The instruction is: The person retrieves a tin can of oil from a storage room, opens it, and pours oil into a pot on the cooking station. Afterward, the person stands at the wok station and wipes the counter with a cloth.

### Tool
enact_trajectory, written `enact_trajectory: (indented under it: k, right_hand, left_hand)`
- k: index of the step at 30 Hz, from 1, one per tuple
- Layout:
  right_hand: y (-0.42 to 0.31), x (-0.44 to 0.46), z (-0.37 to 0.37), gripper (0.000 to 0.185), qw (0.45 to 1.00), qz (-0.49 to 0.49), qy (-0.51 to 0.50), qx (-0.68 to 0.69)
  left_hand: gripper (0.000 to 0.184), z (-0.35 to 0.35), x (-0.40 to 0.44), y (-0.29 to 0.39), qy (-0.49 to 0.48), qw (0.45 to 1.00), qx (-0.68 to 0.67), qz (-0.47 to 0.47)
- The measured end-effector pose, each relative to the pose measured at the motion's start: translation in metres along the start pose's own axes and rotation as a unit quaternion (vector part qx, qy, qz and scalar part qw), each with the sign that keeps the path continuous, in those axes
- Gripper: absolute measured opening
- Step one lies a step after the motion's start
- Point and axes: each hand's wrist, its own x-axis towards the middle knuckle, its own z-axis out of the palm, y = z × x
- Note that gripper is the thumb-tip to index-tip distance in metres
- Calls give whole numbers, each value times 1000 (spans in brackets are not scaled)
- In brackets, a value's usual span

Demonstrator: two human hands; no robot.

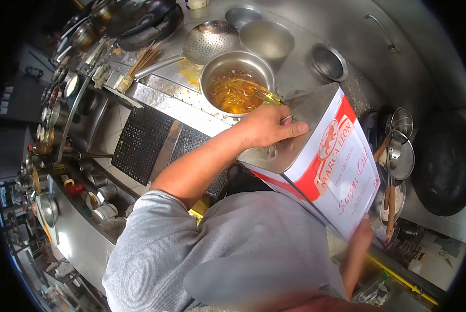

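1 oil tin [342, 171], tilted, top twd 1 steel pot [210, 67]; 1 yellow oil stream [267, 95] running in. L hand [269, 126]: fingers curled, grasping tin at top. R hand [361, 237] at tin's lower edge; fingers hidden, can't tell grip. Beyond steel pot: 1 perf. strainer [208, 42], 1 2nd pot [264, 42].

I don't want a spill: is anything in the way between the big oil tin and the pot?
Nothing visible is: the pot has no lid on, and oil runs from the tin into it.
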Motion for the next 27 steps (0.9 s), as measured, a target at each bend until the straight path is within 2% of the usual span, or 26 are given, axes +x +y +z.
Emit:
enact_trajectory:
  k: [12, 15, 18, 27]
  right_hand:
    - [-7, -20, 1, 51, 1000, -23, 8, 1]
    - [-12, -27, 3, 50, 999, 19, 19, 25]
    - [-16, -34, 2, 50, 1000, 10, 25, -9]
    - [-21, -40, 0, 50, 999, -31, 19, 0]
  left_hand:
    - [64, -14, -3, 3, -27, 999, -24, 13]
    - [61, -14, -4, 2, -28, 999, -27, 17]
    - [58, -14, -4, -1, -25, 999, -21, 26]
    - [54, -15, -9, -2, -25, 997, -61, 31]
